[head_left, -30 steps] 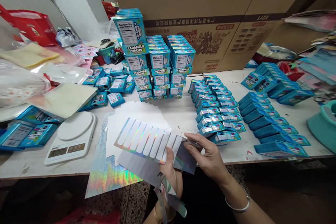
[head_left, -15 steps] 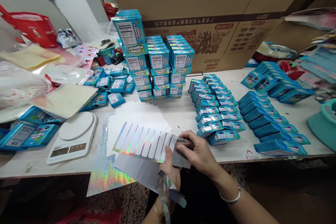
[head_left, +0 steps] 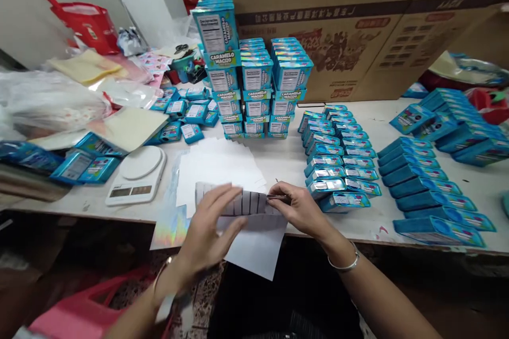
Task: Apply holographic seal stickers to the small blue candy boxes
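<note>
My right hand (head_left: 300,206) pinches the right end of a sticker sheet (head_left: 251,202) with long strips marked off by dark lines. My left hand (head_left: 207,230) is in front of the sheet's left part, slightly blurred, its thumb and fingers apart; whether it touches the sheet I cannot tell. Blurred pale strips (head_left: 167,307) hang by my left wrist. Below the sticker sheet, a white sheet (head_left: 258,249) juts over the table edge. Behind lie fanned white sheets (head_left: 222,161), and a shiny holographic sheet (head_left: 169,228) is at their left.
Blue candy boxes (head_left: 326,161) stand in rows to the right, with more boxes (head_left: 433,190) beyond. Display cartons (head_left: 222,58) are stacked at the back before a large cardboard box (head_left: 338,47). A white scale (head_left: 137,175) stands left, near loose blue packs (head_left: 194,111).
My left hand has let go of the sticker sheet and moved left, its fingers spreading. The sheet has tilted up and its strips look darker. My right hand keeps its pinch. The view has shifted left.
</note>
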A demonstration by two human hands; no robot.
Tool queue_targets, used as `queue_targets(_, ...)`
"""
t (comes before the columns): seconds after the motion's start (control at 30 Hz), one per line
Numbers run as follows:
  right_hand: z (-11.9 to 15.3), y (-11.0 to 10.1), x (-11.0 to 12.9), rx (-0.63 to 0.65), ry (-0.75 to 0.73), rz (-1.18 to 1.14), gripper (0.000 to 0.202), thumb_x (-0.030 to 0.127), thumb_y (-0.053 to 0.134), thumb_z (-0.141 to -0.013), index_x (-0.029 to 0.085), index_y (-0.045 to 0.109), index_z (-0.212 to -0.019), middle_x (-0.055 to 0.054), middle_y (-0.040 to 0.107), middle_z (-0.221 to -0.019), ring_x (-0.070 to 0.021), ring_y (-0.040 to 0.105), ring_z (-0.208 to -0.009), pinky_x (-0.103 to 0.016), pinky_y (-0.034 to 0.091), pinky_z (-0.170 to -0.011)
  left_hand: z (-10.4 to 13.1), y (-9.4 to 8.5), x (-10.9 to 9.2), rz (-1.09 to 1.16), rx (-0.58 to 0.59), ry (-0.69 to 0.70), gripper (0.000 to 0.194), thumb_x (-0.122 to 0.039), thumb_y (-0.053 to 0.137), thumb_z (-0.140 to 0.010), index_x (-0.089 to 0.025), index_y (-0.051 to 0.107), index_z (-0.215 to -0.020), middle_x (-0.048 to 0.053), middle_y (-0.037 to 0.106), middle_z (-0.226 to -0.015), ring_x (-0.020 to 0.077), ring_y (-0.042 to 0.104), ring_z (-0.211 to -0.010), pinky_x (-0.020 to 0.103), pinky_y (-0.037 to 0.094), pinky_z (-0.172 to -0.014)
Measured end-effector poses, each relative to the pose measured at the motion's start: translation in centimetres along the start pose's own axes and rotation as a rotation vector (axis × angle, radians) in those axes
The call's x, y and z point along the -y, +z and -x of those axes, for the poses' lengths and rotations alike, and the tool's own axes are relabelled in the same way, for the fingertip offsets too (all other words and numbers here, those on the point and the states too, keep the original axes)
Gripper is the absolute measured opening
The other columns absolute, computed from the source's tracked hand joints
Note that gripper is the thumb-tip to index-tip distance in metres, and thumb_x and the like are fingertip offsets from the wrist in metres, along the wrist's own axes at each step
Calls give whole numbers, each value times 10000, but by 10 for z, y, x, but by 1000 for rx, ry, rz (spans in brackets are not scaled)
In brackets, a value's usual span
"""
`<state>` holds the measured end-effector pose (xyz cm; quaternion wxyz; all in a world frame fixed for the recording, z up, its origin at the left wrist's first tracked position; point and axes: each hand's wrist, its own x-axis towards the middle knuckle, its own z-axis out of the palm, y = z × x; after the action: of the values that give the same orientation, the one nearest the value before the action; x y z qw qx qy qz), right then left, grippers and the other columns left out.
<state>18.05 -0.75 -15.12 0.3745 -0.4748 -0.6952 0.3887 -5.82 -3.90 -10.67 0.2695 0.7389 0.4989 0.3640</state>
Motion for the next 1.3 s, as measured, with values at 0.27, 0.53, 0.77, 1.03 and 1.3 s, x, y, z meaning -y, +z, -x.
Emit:
queue_targets(0.27,5,-15,-2,-11,-257,107,186,217,582,-944,217,718,-1071,-51,748,-932,-174,697,-838,-284,548,-752,-77,43,17,176,500,-154,231,-361,588,-866,-154,684,-839,3,627,-701,138,547,-652,255,440,-619)
queue_targets(0.53,17,-30,0,-75,-509,328,221,192,573,-964,208,673,-1160,-74,729,-942,-185,669,-839,-295,537,-717,-81,41,11,393,646,-152,304,-446,633,-851,-144,659,-856,-23,560,-721,100,443,-629,228,346,-578)
queue_targets(0.77,19,-31,-3,-134,-534,456,282,163,546,-971,252,680,-1202,-52,705,-871,-172,636,-775,-292,516,-668,-81,46,6,395,673,-111,253,-382,597,-867,-145,673,-826,-27,535,-680,96,422,-608,227,351,-569)
queue_targets(1.03,24,-34,2,-111,-682,548,353,112,528,-939,277,679,-1212,-100,724,-1024,-212,665,-865,-346,540,-723,-78,41,0,441,648,-151,217,-347,585,-876,-162,657,-786,-33,520,-622,97,473,-563,203,397,-507)
queue_targets(1.3,26,-33,4,-165,-283,312,301,239,637,-939,252,659,-1238,-50,714,-943,-197,672,-838,-320,568,-732,-79,43,14,379,646,-157,242,-369,582,-867,-159,612,-749,-52,449,-597,84,407,-536,205,347,-495)
